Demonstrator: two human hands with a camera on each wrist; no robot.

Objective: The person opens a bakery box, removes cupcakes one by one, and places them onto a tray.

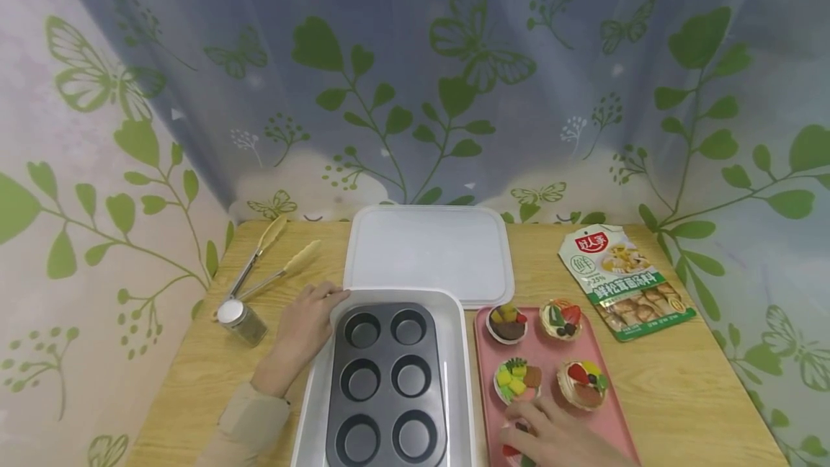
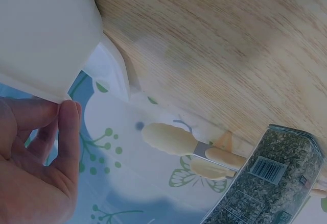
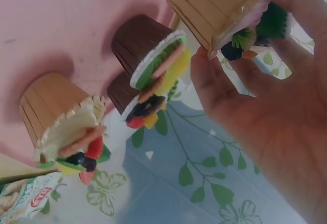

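My left hand (image 1: 311,326) pinches the rim of a deep white container (image 2: 46,35) at its far left corner, thumb and fingertips on the edge. Inside the container lies a dark muffin tin (image 1: 384,380) with round wells. My right hand (image 1: 560,438) is over the near end of a pink tray (image 1: 547,353). Its thumb and fingers hold a fruit-topped cupcake (image 3: 207,4) in a tan pleated cup, partly hidden by the hand in the head view. Other cupcakes stand on the tray, among them a pineapple-topped one (image 1: 517,380) and a strawberry-topped one (image 1: 582,385).
A white lid (image 1: 428,251) lies behind the container. At the left are tongs (image 1: 259,251) with tan tips and a seasoning jar (image 1: 243,323) lying on its side. Behind the tray, to the right, is a mushroom seasoning packet (image 1: 625,279). A patterned curtain (image 1: 415,92) borders the table.
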